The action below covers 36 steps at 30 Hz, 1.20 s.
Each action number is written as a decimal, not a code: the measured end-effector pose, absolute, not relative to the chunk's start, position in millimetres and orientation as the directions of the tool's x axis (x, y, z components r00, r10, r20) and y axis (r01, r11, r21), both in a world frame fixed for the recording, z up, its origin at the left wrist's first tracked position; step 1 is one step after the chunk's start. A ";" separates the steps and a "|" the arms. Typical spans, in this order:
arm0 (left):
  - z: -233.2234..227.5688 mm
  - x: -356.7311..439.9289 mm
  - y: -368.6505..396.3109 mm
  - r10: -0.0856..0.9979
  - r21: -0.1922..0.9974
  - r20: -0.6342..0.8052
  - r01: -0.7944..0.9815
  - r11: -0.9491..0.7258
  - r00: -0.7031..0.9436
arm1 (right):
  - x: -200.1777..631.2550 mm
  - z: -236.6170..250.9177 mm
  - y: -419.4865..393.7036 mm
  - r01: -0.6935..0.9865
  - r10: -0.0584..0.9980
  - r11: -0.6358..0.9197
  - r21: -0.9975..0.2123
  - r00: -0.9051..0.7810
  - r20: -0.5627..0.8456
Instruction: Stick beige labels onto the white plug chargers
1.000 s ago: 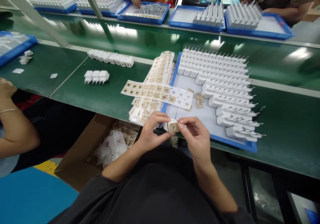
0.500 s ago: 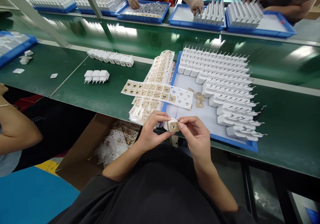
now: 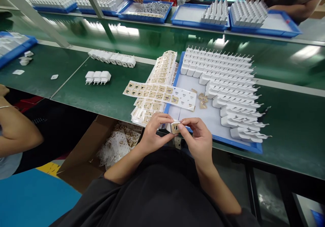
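Both my hands hold one small white charger plug [image 3: 174, 127] at the near edge of the green table, its face covered by a tan sticker. My left hand [image 3: 152, 132] grips its left side. My right hand [image 3: 199, 139] pinches its right side, the thumb pressing on the sticker. Just beyond lies a sticker sheet [image 3: 159, 94] with tan labels, resting on a stack of similar sheets [image 3: 162, 71]. A blue tray [image 3: 250, 148] to the right holds several rows of white plugs [image 3: 228, 85].
Three plugs [image 3: 98, 77] and a longer row of plugs [image 3: 111, 58] sit on the table at left. A cardboard box [image 3: 83, 152] with used backing sheets stands below. Another person's arm [image 3: 17, 132] is at left. Other people work at blue trays [image 3: 200, 15] across the table.
My right thumb has slid left over the sticker on the plug. Across the table, a person's hand has lifted a plug away from the tray.
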<state>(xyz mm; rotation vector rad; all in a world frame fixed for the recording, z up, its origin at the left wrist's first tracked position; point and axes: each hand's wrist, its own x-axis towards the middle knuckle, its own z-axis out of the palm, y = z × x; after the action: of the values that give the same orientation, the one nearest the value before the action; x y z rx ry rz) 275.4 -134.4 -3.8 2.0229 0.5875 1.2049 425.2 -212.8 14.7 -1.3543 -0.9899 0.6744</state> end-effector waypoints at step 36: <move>-21.8 284.2 -139.9 0.559 0.555 0.790 0.096 -0.826 0.251 | 399.9 12.9 -195.5 -0.406 0.920 0.181 -0.896 0.392 0.008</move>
<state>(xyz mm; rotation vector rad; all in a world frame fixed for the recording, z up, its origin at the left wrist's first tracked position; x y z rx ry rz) 284.2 -139.9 -21.8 2.1353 0.5980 1.6000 399.9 -195.5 12.9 -0.9710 -0.6508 1.0358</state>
